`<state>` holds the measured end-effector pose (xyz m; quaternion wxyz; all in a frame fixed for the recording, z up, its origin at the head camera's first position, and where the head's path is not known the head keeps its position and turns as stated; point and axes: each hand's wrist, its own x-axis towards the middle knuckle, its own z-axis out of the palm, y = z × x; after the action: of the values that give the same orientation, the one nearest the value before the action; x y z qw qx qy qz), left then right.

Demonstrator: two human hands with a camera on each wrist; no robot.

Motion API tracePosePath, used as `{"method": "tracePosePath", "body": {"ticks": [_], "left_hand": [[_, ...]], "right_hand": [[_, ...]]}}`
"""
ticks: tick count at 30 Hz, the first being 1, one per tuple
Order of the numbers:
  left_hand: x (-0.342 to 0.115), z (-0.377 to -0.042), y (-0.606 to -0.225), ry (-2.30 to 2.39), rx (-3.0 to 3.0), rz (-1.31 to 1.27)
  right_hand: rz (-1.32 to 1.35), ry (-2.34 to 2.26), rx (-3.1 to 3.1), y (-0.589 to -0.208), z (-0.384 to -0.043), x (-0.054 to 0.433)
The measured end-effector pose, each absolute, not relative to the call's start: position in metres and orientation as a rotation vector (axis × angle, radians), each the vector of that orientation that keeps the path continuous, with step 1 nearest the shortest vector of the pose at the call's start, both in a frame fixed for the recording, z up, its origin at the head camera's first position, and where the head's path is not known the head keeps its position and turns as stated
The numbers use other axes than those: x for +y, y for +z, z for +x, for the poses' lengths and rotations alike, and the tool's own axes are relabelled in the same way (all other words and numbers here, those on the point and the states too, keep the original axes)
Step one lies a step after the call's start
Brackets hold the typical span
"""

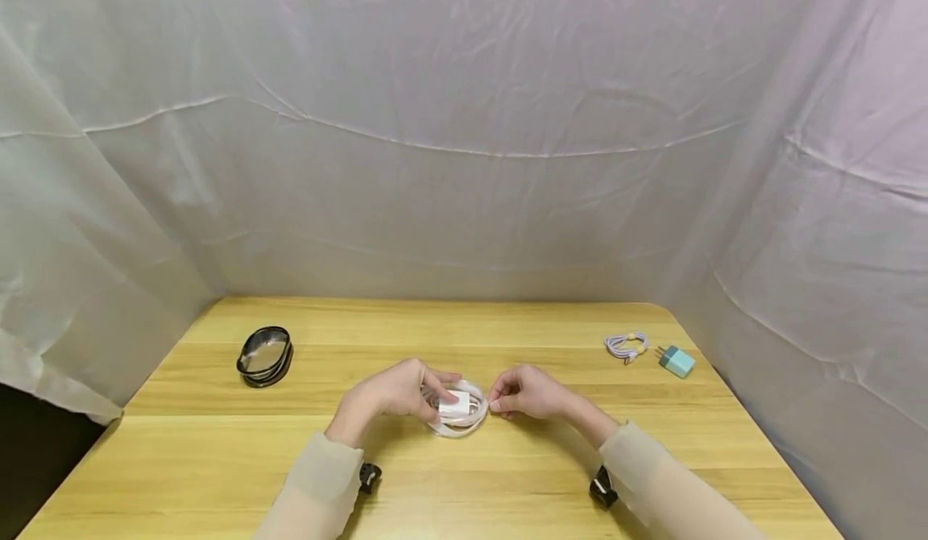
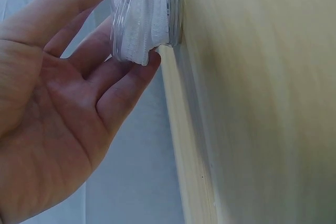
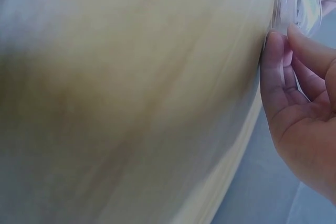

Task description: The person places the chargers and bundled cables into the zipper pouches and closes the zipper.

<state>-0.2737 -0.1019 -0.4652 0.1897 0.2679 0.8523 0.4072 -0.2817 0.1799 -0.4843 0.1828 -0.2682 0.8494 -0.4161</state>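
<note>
In the head view, a coiled white cable (image 1: pixel 473 425) lies near the middle of the tabletop, with a white charger block (image 1: pixel 457 406) inside its ring. My left hand (image 1: pixel 395 391) grips the coil's left side, thumb near and fingers over the far side. From the left wrist, clear outer loops and a white ribbed strand (image 2: pixel 137 30) show between thumb and fingers. At the coil's right edge, my right hand (image 1: pixel 532 393) pinches a bit of the cable between thumb and index finger. The right wrist view has those fingertips (image 3: pixel 294 31) right at the clear loops.
A black coiled cable (image 1: pixel 283 367) stands at the back left of the wooden table (image 1: pixel 464 492). At the back right lie a lilac cable bundle (image 1: pixel 616 348) and a teal plug adapter (image 1: pixel 677 362) with its prongs out. Grey cloth (image 1: pixel 449 201) surrounds the table's back and sides.
</note>
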Motion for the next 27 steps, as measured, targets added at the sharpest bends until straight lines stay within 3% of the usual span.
{"method": "tracePosePath", "body": {"ticks": [27], "left_hand": [[-0.100,-0.272,-0.463,1.146,2.386,0.733]], "right_hand": [[-0.764,-1.141,2.473,-0.480,-0.266,0.178]]}}
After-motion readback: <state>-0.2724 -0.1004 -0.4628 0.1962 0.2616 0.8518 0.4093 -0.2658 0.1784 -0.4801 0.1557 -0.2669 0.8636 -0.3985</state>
